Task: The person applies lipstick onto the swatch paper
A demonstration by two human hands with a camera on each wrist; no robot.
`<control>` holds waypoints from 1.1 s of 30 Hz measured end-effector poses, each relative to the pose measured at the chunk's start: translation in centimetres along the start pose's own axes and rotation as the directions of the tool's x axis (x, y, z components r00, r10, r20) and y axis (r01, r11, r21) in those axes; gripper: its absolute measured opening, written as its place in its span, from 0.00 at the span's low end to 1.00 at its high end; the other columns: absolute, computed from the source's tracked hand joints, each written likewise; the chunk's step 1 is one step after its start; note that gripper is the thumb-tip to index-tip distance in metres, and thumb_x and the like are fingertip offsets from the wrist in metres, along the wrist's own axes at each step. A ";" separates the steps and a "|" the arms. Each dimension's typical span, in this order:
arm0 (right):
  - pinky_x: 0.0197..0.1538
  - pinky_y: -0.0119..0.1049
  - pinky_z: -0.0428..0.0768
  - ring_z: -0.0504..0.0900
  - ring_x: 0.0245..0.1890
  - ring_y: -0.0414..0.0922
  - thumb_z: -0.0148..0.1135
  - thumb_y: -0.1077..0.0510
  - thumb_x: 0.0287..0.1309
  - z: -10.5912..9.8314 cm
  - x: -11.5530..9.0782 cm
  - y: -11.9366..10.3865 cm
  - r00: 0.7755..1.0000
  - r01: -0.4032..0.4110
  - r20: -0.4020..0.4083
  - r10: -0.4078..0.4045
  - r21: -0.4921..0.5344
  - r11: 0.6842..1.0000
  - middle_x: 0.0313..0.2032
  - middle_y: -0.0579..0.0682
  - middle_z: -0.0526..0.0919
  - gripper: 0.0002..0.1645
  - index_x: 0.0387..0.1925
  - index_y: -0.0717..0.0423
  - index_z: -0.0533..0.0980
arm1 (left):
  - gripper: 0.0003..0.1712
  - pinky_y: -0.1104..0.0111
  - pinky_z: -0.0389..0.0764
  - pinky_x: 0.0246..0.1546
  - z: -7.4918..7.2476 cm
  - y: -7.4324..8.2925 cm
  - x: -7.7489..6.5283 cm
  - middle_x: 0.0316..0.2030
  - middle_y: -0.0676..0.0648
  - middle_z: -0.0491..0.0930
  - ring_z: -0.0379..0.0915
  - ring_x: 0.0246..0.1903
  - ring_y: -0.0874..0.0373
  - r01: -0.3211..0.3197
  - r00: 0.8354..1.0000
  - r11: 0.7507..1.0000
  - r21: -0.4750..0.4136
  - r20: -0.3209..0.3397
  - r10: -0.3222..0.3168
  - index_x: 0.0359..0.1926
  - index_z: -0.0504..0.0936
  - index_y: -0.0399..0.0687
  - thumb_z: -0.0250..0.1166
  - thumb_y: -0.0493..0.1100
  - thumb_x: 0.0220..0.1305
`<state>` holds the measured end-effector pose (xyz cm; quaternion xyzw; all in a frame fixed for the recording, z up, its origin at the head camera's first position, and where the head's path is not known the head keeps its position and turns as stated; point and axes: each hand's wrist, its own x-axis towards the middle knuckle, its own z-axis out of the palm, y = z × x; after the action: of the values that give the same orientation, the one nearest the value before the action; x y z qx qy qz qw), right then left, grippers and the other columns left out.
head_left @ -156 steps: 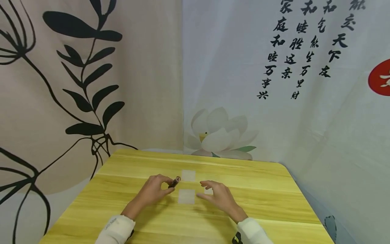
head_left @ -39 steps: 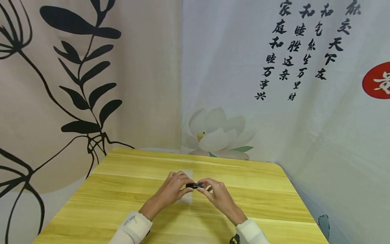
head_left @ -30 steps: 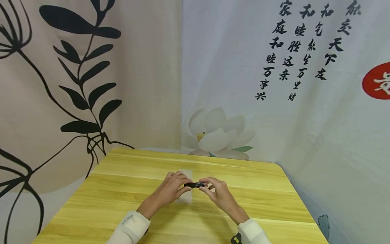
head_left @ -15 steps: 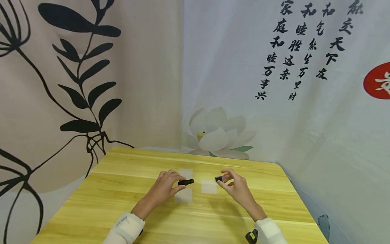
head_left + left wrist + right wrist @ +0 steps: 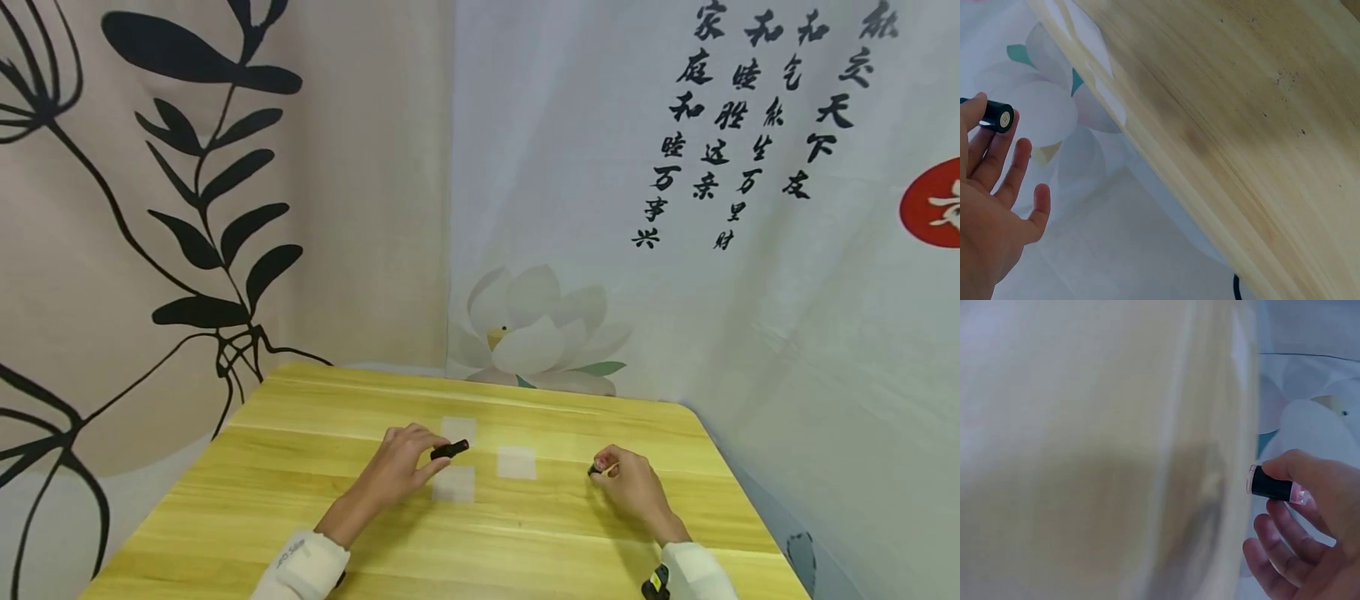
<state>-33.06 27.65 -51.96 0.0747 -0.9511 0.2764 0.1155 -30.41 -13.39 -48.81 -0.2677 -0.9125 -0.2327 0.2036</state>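
Note:
In the head view my left hand [image 5: 390,471] pinches a black lipstick tube [image 5: 450,450] between thumb and fingers, above the table. Its free end points right and looks dark red. The left wrist view shows the tube's round base [image 5: 1005,119] with a pale label, the other fingers spread loosely below. Well to the right, my right hand [image 5: 637,492] pinches the lipstick cap [image 5: 1271,486], a short cylinder with a black band and clear ends, in the right wrist view. The cap is apart from the tube and low over the table.
The yellow wood-grain table [image 5: 360,550] bears three pale square patches, one of them the right-hand patch [image 5: 517,463] between the hands. Behind the table hangs a printed cloth [image 5: 540,333] with a lotus, leaves and characters.
Both hands held the lipstick together about a second ago. The cap has come off the tube, and my right hand has carried it right and lower. My left hand has shifted slightly left.

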 end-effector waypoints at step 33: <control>0.43 0.43 0.82 0.80 0.42 0.49 0.62 0.61 0.62 4.3 1.1 -16.2 0.889 0.416 -0.067 -0.453 0.532 0.738 0.43 0.52 0.82 0.14 0.49 0.57 0.80 | 0.17 0.57 0.76 0.53 1.5 3.8 2.3 0.51 0.54 0.79 0.75 0.51 0.59 0.037 0.993 0.897 -0.440 0.116 0.016 0.58 0.76 0.53 0.54 0.46 0.72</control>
<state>-31.57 11.67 -46.98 0.3326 -0.7958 0.4917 0.1197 -30.34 -8.85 -47.69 -0.3153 -0.8478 -0.4184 0.0826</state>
